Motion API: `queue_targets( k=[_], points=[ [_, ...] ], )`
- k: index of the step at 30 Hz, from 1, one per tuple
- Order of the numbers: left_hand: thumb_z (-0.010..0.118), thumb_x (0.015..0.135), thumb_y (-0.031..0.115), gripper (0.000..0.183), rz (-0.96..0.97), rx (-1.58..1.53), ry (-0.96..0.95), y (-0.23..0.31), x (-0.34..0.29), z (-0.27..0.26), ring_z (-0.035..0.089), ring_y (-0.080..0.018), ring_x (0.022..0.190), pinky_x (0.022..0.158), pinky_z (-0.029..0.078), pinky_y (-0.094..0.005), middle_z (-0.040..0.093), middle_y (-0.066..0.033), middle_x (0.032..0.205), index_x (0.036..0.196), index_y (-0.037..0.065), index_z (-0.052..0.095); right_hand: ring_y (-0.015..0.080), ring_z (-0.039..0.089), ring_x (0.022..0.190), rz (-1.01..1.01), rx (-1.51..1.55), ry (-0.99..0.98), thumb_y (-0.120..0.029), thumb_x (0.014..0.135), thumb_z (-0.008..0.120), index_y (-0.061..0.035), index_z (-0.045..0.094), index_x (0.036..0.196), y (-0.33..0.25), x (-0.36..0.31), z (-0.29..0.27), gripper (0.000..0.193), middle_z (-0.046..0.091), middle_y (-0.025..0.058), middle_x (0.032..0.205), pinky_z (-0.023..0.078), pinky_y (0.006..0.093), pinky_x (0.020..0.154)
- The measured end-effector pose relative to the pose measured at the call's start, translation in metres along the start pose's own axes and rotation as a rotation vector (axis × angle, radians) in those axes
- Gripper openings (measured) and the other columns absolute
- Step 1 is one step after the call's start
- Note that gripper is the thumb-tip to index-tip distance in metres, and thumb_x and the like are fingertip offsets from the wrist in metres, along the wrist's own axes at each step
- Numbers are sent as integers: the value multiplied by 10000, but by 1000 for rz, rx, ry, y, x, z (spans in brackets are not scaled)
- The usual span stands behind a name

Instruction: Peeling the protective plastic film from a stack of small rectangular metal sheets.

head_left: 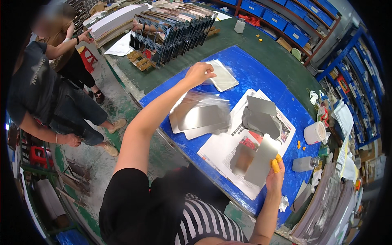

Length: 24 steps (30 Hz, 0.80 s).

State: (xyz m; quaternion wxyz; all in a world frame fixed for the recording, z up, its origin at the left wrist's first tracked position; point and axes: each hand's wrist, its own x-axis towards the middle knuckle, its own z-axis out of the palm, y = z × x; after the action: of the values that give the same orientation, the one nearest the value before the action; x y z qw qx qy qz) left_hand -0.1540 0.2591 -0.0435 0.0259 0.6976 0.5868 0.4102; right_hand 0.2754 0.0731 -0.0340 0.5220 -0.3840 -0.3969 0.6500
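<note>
Nearest first: our right hand (275, 178), thumb and fingers closed on the right edge of a flat grey metal plate (261, 164), yellow finger cots (275, 165) showing. Plate lies just left of that hand, over the printed newspaper (218, 152); we cannot tell whether it touches the paper. Its long axis runs lower left to upper right in the head view, far end pointing away from us, toward the loose pile of grey plates (261, 107) on the same newspaper. Farther left, plates mixed with clear film (204, 117) on the blue-topped bench (241, 56). Beyond, our left hand (199, 74), fingers curled, partly closed at the left edge of a stack of pale sheets (225, 79); whether it pinches one, we cannot tell. Held plate sits well apart from this hand, down and to its right; right hand is much the nearer.
</note>
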Motion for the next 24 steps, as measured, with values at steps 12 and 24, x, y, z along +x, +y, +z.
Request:
queue_targets(
  k=[12,24],
  points=[
    [708,713,232,174,-156,117,-153,-9,10,34,610,-302,886,710,489,-426,637,-108,876,778,80,653,153,573,1049,60,-28,-41,-94,915,529,4,506,1210,5,-2,-10,311,598,70,1134,448,267,922],
    [595,722,154,90,-60,291,-105,4,15,47,607,-331,826,722,485,-447,636,-110,835,713,97,664,126,618,929,7,-15,-56,-91,922,530,-20,522,1194,6,-3,-9,281,622,42,1064,506,239,802]
  ],
)
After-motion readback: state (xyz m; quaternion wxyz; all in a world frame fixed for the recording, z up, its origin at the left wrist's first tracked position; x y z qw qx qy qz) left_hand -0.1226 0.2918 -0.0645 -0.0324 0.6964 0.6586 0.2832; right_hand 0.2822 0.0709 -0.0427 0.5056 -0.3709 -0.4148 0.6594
